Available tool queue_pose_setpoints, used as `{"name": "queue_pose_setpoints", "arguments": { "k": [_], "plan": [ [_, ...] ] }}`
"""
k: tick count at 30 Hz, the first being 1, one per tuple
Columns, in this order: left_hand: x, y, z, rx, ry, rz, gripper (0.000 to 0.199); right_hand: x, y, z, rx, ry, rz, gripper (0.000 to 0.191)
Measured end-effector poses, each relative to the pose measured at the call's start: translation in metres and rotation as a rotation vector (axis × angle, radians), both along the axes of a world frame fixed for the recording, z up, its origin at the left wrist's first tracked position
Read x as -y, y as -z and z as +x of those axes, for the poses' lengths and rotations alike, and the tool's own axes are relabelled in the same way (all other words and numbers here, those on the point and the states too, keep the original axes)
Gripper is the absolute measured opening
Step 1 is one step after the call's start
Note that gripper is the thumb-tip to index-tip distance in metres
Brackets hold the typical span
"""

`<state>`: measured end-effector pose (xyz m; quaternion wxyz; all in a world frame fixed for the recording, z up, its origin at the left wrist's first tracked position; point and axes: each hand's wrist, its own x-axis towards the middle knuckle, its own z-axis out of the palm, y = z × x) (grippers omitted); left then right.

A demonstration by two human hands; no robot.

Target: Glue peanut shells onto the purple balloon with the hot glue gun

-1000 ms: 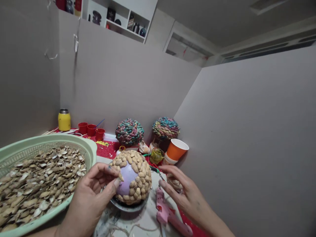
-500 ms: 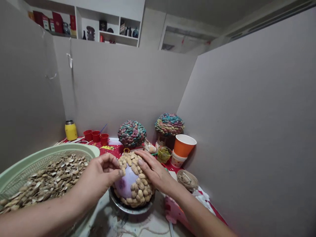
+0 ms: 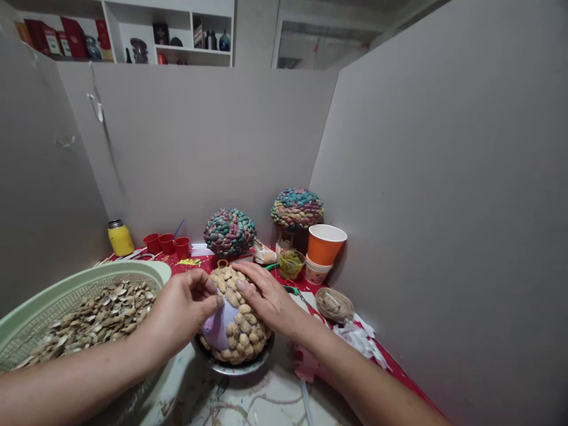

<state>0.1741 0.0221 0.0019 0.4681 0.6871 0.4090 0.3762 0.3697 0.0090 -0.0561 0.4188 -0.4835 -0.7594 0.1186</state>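
A purple balloon (image 3: 217, 331) rests in a round metal bowl (image 3: 237, 371), most of its visible surface covered with peanut shells (image 3: 244, 340). A patch of bare purple shows at its front left. My left hand (image 3: 189, 302) is at the left edge of this patch, thumb and fingers pinched together against the upper part. Whatever lies between those fingertips is too hidden to name. Over the top right of the shell-covered balloon lies my right hand (image 3: 268, 299), its fingers stretched out and touching the shells.
A green basket (image 3: 146, 269) of loose shells stands at left. Behind are red cups (image 3: 181, 247), a yellow jar (image 3: 120, 238) and two colourful shell-covered balls (image 3: 231, 232) (image 3: 297, 209). Orange paper cups (image 3: 326, 245) and a twine ball (image 3: 335, 305) are at right, by grey partitions.
The view has shifted, so the background sits further left and higher. Both hands keep nearly the same places on the balloon, with the left fingertips still pinched at the bare patch's edge.
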Motion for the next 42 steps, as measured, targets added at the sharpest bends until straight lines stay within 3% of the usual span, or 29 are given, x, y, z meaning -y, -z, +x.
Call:
{"name": "queue_pose_setpoints", "arguments": {
  "k": [10,16,20,42],
  "plan": [
    [0.0,0.002,-0.008,-0.067,0.06,0.077,0.009,0.002,0.001,0.0,-0.006,-0.002,0.027,0.048],
    [0.0,0.006,-0.024,-0.151,-0.006,0.372,0.009,0.004,0.001,-0.001,0.001,-0.003,0.017,0.051],
    [-0.002,0.014,-0.028,-0.206,0.025,0.487,0.01,0.005,0.002,-0.001,0.006,0.0,0.032,0.046],
    [-0.001,0.021,-0.025,-0.362,0.096,0.698,0.006,0.008,0.001,-0.001,-0.002,0.02,0.035,0.051]
  ]
}}
